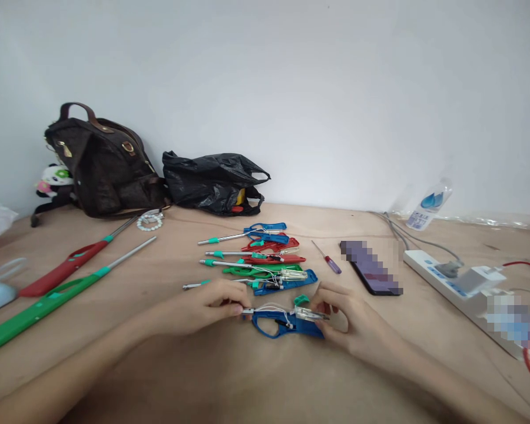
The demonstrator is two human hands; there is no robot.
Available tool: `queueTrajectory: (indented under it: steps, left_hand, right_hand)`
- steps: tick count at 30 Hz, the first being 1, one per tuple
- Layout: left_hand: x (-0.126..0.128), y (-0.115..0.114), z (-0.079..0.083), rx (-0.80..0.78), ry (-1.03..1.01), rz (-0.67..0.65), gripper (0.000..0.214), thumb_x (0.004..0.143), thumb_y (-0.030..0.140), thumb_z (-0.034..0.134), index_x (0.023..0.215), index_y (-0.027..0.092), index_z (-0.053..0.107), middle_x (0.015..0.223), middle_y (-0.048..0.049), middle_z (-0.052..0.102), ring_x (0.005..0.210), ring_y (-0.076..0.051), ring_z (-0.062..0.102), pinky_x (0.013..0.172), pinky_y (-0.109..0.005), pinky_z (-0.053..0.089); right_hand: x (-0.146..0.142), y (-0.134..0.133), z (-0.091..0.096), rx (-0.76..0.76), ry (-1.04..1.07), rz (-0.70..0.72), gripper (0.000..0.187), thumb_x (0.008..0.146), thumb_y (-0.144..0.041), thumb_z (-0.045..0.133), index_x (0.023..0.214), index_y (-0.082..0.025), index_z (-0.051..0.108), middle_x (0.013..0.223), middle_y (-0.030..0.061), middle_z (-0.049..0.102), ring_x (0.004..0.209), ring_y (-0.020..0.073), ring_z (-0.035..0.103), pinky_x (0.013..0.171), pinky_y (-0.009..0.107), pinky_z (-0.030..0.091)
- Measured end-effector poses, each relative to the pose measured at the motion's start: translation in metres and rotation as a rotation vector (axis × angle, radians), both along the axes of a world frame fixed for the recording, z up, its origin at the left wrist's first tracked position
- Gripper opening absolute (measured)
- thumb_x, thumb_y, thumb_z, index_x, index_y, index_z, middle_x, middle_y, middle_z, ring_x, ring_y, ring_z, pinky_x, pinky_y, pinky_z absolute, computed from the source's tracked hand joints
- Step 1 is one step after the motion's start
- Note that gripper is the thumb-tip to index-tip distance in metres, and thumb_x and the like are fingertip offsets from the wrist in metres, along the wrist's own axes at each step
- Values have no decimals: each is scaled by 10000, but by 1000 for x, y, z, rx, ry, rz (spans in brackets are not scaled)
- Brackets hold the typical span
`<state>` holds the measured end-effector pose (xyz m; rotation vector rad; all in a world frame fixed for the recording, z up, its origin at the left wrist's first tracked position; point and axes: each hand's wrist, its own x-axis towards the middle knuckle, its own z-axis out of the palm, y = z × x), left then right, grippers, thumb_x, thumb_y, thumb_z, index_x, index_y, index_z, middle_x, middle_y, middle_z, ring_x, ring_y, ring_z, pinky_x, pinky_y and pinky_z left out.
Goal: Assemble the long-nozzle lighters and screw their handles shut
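An opened blue lighter (pixel 269 323) with a long metal tube lies low in front of me, its white wires and clear fuel tank (pixel 308 314) exposed. My left hand (pixel 218 303) is closed, pinching the metal tube end at the lighter's left. At the right end, my right hand (pixel 344 312) grips the clear tank and blue handle between thumb and fingers. A small teal trigger piece (pixel 301 300) sits just above the tank. Beyond my hands lie several opened lighters in a stack, among them a green one (pixel 247 270), a red one (pixel 274 258) and a blue one (pixel 269 231).
A screwdriver (pixel 333 264) and a phone (pixel 371 268) lie to the right, before a power strip (pixel 437 277) and a plastic bottle (pixel 430 203). At left are a whole red lighter (pixel 66 268) and a green lighter (pixel 48 305). A backpack (pixel 110 171) and black plastic bag (pixel 207 182) stand behind.
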<state>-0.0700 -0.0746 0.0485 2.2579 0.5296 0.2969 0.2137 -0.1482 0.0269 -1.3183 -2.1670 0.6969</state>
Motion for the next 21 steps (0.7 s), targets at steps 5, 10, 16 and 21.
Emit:
queueTrajectory:
  steps: [5,10,16,21]
  left_hand:
    - [-6,5,10,-232,17,-69,372,963,448,447,879,166,674,849,-52,627,741,-157,560,683,-235,457]
    - [-2,1,2,-232,9,-40,370,962,463,440,891,181,670,837,-33,606,745,-151,547,687,-229,460]
    - [-2,7,-19,45,1,38,350,987,389,390,838,171,621,840,-36,595,794,-170,544,717,-247,440]
    - [-4,10,-25,115,28,49,256,981,295,398,886,183,608,904,-37,608,854,-177,558,776,-264,438]
  right_hand:
    - [2,1,2,-20,57,50,189,768,-64,523,874,-201,600,889,25,603,818,171,561,734,301,445]
    - [2,1,3,1,35,48,200,768,-58,517,888,-202,589,888,29,603,828,178,565,739,312,460]
    - [2,5,-8,94,-138,76,184,750,-43,516,853,-188,565,908,50,588,847,197,562,748,342,467]
    - [-2,5,-14,140,-213,102,222,792,-57,509,947,-181,607,955,71,585,912,220,556,796,375,475]
